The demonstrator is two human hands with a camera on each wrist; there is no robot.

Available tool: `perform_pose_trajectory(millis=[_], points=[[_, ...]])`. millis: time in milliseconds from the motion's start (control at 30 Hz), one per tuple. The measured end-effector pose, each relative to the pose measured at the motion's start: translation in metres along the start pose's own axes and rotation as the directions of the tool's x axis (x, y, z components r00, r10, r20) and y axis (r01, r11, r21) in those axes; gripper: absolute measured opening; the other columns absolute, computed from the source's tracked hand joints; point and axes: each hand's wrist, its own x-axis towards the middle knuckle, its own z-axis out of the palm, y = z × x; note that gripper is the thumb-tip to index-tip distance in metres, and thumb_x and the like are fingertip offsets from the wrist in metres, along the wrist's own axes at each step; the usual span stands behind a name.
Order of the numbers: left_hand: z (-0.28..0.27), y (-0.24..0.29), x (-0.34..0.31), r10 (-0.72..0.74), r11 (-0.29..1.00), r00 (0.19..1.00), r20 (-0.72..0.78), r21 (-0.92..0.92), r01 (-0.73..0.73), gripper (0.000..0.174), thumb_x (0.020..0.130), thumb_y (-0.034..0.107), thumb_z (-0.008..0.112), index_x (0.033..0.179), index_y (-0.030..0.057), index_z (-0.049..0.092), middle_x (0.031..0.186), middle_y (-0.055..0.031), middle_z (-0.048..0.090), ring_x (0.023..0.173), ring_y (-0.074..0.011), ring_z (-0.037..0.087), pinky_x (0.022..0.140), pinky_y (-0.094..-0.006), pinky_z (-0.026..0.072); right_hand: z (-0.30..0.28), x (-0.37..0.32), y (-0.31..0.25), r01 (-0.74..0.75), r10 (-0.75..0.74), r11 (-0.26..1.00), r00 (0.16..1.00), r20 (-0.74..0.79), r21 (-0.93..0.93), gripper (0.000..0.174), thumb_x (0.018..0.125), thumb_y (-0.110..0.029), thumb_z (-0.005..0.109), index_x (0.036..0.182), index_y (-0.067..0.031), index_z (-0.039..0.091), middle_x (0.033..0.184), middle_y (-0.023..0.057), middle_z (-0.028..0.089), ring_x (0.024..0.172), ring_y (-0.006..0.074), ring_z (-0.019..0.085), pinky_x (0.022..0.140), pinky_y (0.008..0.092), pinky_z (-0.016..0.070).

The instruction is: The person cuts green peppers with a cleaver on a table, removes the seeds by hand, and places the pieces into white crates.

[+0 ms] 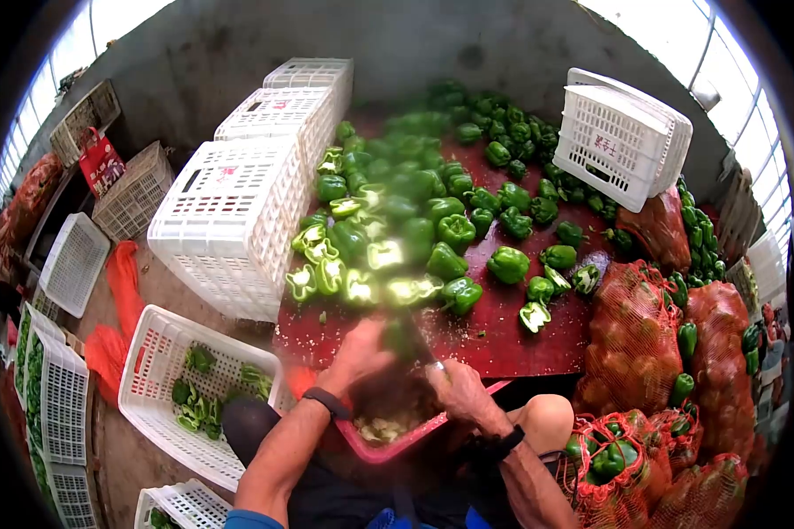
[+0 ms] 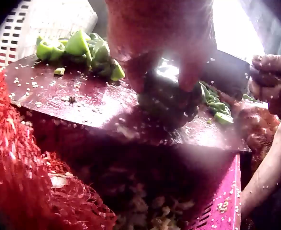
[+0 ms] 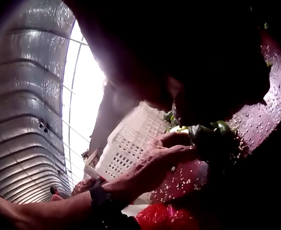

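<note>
One broad, seed-flecked red table (image 1: 538,344), and at its near edge the left hand (image 1: 357,354) stretches forward, thumb and fingers clasping a glossy green bell pepper (image 2: 165,99); the right hand (image 1: 461,391), fingers curled, grips a dark-bladed knife (image 1: 426,347) alongside.

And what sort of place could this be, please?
Probably a place for preparing vegetables, perhaps inside a greenhouse-like tunnel: a curved, ribbed roof shows overhead, green peppers cover much of the red table, and white crates and mesh sacks stand about.
</note>
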Motion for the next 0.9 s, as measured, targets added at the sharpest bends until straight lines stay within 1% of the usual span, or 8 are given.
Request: perform_pose_trajectory(millis=[33,167,267,467,667,767,867,900], points=[[0.001,0.000,0.000,-0.007,1.000,1.000,0.004,0.000,0.007,0.057,0.071,0.019,0.075,0.124,0.0010,0.062,0.106,-0.0227,0.066,0.102,-0.0383,0.064,0.089,-0.0444,0.0540,0.001,0.004,0.009,0.215,-0.213,0.976,0.976,0.036,-0.029,0.030,0.098,-0.023,0.051,0.099,0.0054,0.061,0.088,0.0274,0.061,0.085,0.0480,0.062,0.072,0.0528,0.0491],[-0.003,0.006,0.003,-0.035,0.999,0.999,0.008,-0.015,0.036,0.057,0.071,0.020,0.074,0.123,0.0007,0.062,0.106,-0.0229,0.065,0.102,-0.0392,0.064,0.089,-0.0447,0.0538,0.013,0.026,-0.002,-0.216,0.191,0.962,0.969,0.158,0.165,0.033,0.098,-0.026,0.052,0.094,0.0054,0.061,0.086,0.0292,0.065,0.081,0.0426,0.066,0.072,0.0489,0.0517],[-0.005,0.003,0.000,-0.059,0.998,0.998,0.030,-0.015,0.060,0.058,0.070,0.021,0.075,0.123,0.0005,0.062,0.109,-0.0230,0.066,0.103,-0.0391,0.064,0.090,-0.0440,0.0539,0.059,0.038,0.031,0.044,-0.047,0.999,0.995,-0.090,-0.030,0.034,0.099,-0.028,0.053,0.091,0.0034,0.062,0.079,0.0277,0.065,0.073,0.0365,0.068,0.068,0.0459,0.0530],[-0.018,0.012,-0.004,-0.313,0.941,0.947,0.078,-0.110,0.320,0.064,0.068,0.016,0.074,0.128,-0.0016,0.060,0.117,-0.0219,0.066,0.110,-0.0335,0.065,0.095,-0.0390,0.0534,0.120,0.029,0.063,-0.091,0.072,0.991,0.980,-0.187,-0.093,0.033,0.097,-0.036,0.058,0.103,-0.0032,0.058,0.079,0.0276,0.066,0.076,0.0477,0.066,0.066,0.0570,0.0515],[-0.014,-0.021,-0.018,-0.569,0.582,0.782,0.255,-0.547,0.602,0.092,0.069,0.003,0.075,0.151,-0.0041,0.036,0.128,-0.0167,0.062,0.113,-0.0286,0.064,0.083,-0.0372,0.0592,0.087,0.025,0.051,-0.023,0.024,1.000,0.991,-0.128,0.011,0.032,0.096,-0.037,0.060,0.104,-0.0058,0.059,0.085,0.0259,0.069,0.079,0.0458,0.067,0.070,0.0554,0.0525],[-0.015,-0.017,-0.019,-0.604,0.360,0.707,0.368,-0.665,0.655,0.088,0.074,0.008,0.081,0.150,-0.0034,0.039,0.135,-0.0186,0.057,0.110,-0.0292,0.065,0.080,-0.0364,0.0597,0.068,0.021,0.051,0.082,-0.097,0.995,0.920,-0.379,-0.054,0.024,0.090,-0.025,0.070,0.101,-0.0059,0.062,0.079,0.0202,0.069,0.074,0.0388,0.069,0.065,0.0469,0.0529],[0.018,-0.041,-0.019,-0.632,0.639,0.762,0.141,-0.460,0.616,0.076,0.075,0.011,0.081,0.143,-0.0019,0.049,0.129,-0.0193,0.061,0.111,-0.0279,0.066,0.080,-0.0364,0.0598,0.061,0.039,0.075,0.079,-0.111,0.994,0.804,-0.584,-0.080,0.022,0.084,-0.024,0.070,0.092,-0.0056,0.061,0.081,0.0199,0.065,0.076,0.0421,0.065,0.067,0.0516,0.0516],[0.006,-0.011,-0.015,-0.605,0.785,0.795,0.036,-0.138,0.604,0.065,0.076,0.015,0.081,0.134,-0.0027,0.058,0.121,-0.0194,0.066,0.106,-0.0231,0.067,0.078,-0.0344,0.0594,0.061,0.047,0.084,0.034,-0.091,0.994,0.794,-0.602,-0.104,0.023,0.084,-0.024,0.070,0.091,-0.0046,0.060,0.082,0.0202,0.065,0.077,0.0425,0.064,0.069,0.0518,0.0515]])
